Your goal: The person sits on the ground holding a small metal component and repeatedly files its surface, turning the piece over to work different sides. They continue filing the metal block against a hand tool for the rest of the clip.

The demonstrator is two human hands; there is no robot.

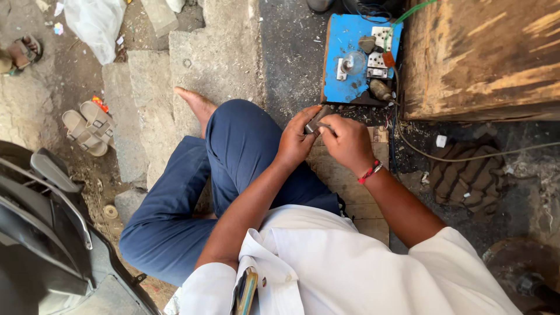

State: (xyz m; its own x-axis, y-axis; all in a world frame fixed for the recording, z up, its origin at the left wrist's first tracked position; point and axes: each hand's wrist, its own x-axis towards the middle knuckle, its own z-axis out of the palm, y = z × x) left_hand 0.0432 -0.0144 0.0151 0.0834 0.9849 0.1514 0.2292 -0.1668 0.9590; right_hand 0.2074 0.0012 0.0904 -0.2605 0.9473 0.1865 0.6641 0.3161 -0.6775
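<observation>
My left hand [296, 140] grips a small dark grey block-shaped piece [318, 118] by its lower end, holding it tilted above a wooden slat board [350, 186]. My right hand [348, 142], with a red thread band on the wrist, is closed around a thin metal tool whose tip meets the grey piece. Both hands touch each other above my blue-trousered knee [245, 140]. I sit cross-legged in a white shirt, one bare foot [197, 105] resting on a stone step.
A blue electrical board [350, 64] with sockets, a switch and plugs lies just beyond my hands. A large wooden box [484, 58] stands at the right, a striped cloth [469, 175] below it. Sandals [87, 128] and a scooter's body [46, 233] are at the left.
</observation>
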